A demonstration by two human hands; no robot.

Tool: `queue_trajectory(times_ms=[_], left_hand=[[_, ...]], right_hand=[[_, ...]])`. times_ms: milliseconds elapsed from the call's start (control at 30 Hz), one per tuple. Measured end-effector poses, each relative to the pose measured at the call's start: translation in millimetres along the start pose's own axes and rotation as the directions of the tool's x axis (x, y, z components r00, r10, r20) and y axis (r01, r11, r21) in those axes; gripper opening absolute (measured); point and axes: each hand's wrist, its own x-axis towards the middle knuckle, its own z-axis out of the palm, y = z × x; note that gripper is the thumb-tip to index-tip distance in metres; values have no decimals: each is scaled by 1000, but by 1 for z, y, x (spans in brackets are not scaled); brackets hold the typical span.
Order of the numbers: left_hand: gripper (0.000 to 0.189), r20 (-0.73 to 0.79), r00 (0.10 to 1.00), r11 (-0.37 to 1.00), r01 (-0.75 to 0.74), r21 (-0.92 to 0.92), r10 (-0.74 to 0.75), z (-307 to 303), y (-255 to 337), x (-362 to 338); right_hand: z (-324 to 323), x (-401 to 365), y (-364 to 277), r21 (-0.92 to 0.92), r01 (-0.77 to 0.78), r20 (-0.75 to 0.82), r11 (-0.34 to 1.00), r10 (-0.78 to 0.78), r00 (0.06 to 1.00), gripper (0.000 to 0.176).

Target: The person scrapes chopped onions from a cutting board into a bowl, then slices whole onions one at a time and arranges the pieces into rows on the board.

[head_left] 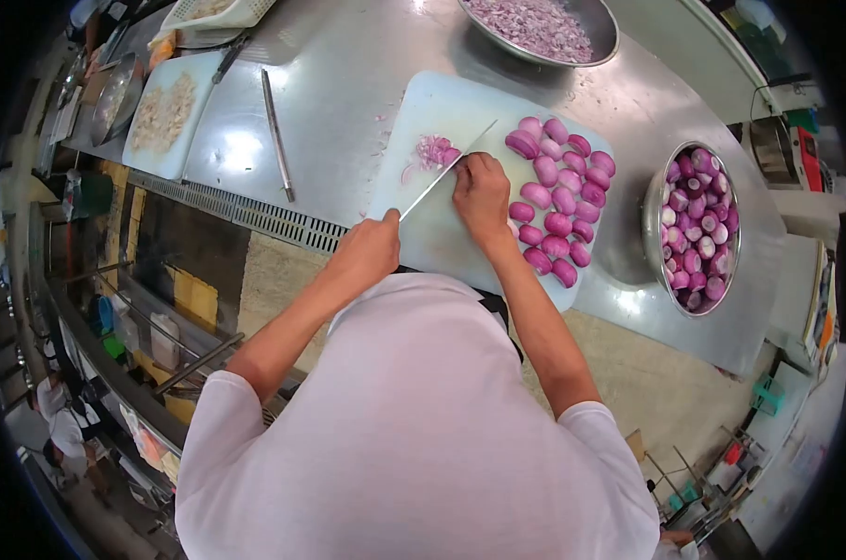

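- At the far left a second cutting board [162, 117] lies on the steel table [348, 84] and carries pale chopped food. A metal bowl [115, 93] stands just beside it, and a white basket [218, 11] is at the top edge.
- A long metal rod [276, 135] lies alone on the table.
- The left hand [367, 247] is closed around the handle of the knife [446, 173]. The blade slants up to the right over the white cutting board [442, 247].
- A small heap of sliced onion [432, 149] lies on this board, just left of the blade.
- The right hand [482, 191] has its fingers curled and presses down at the blade. The piece under it is mostly hidden.
- The peeled onion halves [558, 201] lie in rows on the right part of the board, touching one another.
- A large bowl of chopped onion [535, 28] stands behind the board.
- A steel bowl of peeled onions [692, 229] stands right of the board.
- Any writing on the devices at the far right is too small to read.
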Motion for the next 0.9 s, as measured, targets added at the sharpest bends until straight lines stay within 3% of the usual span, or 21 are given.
queue_trajectory(times_ms=[167,233,300,500,900], left_hand=[[9,-103,994,999,-44,16,45,-7,1,-3],[10,-93,996,999,-14,37,17,4,-12,3],[10,-80,997,999,12,48,-8,5,-14,3],[9,-73,997,999,16,-44,-19,2,2,-3],[11,-31,998,997,59,-43,-60,2,15,2]], right_hand=[[-3,3,-4,-50,23,-12,998,-24,1000,9],[0,4,-7,-56,15,-24,998,-17,1000,10],[-1,6,-6,84,-84,33,993,82,996,11],[-1,10,-3,82,-130,90,988,123,988,13],[-4,6,1,104,-82,40,991,79,996,15]])
